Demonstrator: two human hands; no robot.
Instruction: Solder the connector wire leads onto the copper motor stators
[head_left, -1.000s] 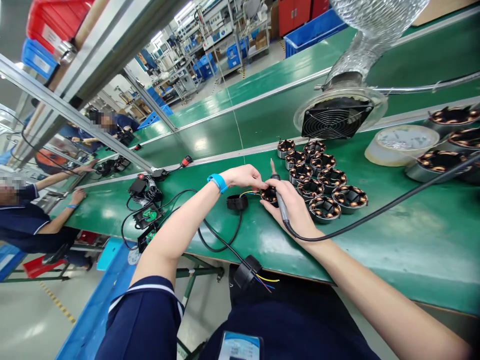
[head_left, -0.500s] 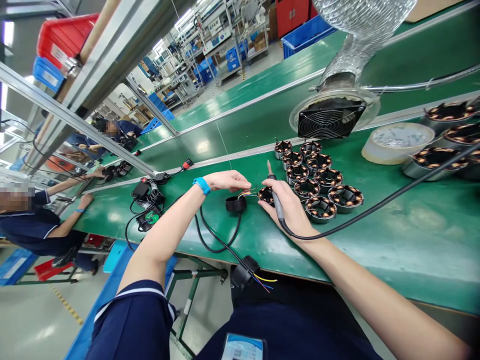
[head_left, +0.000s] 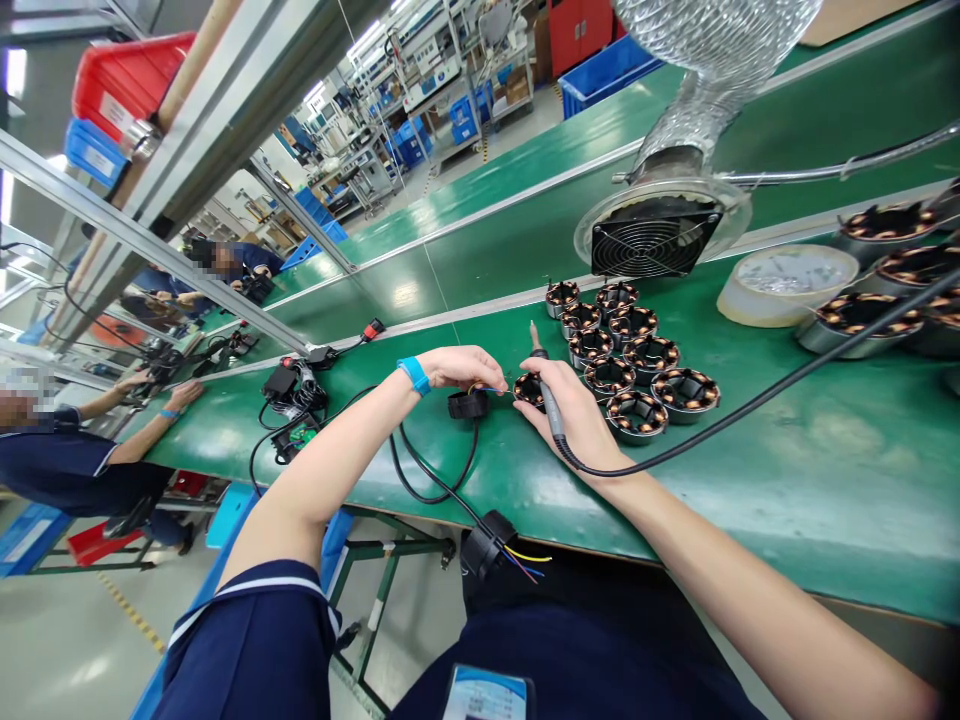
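Observation:
My right hand grips a soldering iron whose tip points up and away, its black cord trailing off to the right. The same hand's fingers rest on a small copper-wound motor stator on the green bench. My left hand, with a blue wristband, pinches thin coloured wires beside that stator, just above a black round connector with a black cable. Several more stators stand in a cluster right of my hands.
A fume extractor fan with a foil duct sits behind the stators. A white tape roll and larger stators lie far right. Another connector hangs off the near edge. Circuit boards and cables lie left; co-workers sit further left.
My left hand has lowered slightly toward the black connector, bringing the wires nearer the stator. The view has shifted a little; my right hand keeps its grip on the iron.

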